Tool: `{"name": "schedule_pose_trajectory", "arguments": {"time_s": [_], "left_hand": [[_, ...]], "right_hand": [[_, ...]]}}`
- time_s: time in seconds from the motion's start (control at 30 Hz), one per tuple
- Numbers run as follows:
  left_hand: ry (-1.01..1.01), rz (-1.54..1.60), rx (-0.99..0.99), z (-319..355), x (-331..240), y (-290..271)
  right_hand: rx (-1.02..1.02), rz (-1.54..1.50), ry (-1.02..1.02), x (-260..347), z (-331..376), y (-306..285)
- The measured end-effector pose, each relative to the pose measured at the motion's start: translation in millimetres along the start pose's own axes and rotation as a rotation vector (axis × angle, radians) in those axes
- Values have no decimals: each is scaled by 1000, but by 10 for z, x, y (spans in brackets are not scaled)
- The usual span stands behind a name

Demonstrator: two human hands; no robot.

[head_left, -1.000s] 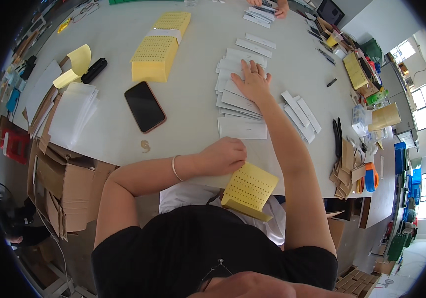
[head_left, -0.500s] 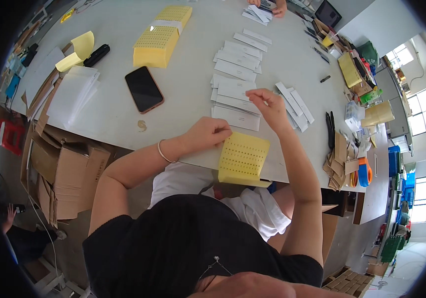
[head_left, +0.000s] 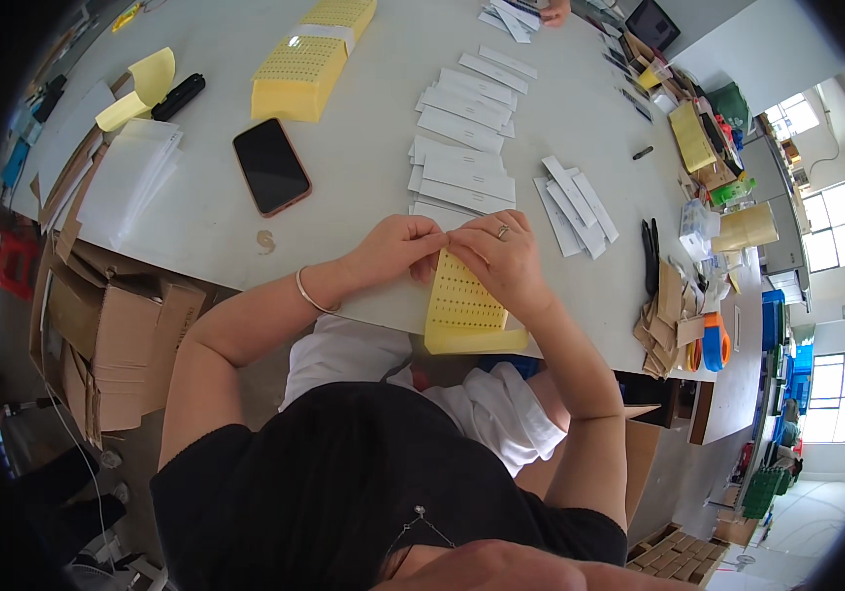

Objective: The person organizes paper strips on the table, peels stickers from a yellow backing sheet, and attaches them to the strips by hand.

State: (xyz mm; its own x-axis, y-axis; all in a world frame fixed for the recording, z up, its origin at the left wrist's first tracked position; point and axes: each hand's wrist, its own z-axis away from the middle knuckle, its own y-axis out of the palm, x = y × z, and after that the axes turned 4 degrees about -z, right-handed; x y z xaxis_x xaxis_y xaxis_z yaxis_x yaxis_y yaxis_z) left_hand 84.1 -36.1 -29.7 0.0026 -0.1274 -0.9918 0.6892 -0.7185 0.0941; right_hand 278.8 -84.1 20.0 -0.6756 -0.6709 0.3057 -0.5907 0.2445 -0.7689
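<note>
Both hands pinching yellow sheet (head_left: 462,300) at top edge, frame centre: left hand (head_left: 398,248), right hand (head_left: 501,258) touching; sheet hangs below.

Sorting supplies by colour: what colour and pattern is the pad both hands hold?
Yellow pad with rows of small dark dots, shown best in the head view.

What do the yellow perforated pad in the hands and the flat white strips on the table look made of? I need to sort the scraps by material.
The yellow perforated pad looks like matte paper or thin card: it is a stack of thin sheets with rows of tiny holes. The white strips seem to be paper or light card, flat and dull, overlapping in loose piles. Neither shows plastic gloss, though I cannot be sure.
</note>
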Motion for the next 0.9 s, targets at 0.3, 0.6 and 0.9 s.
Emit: {"name": "schedule_pose_trajectory", "arguments": {"time_s": [0.3, 0.6, 0.9], "left_hand": [[-47, 80, -13, 13, -37, -13], [-80, 237, -63, -30, 31, -14], [-124, 117, 2, -53, -46, -44]], "right_hand": [[-37, -42, 28, -27, -35, 54], [3, -153, 86, -81, -86, 99], [91, -189, 373, -835, -509, -217]]}}
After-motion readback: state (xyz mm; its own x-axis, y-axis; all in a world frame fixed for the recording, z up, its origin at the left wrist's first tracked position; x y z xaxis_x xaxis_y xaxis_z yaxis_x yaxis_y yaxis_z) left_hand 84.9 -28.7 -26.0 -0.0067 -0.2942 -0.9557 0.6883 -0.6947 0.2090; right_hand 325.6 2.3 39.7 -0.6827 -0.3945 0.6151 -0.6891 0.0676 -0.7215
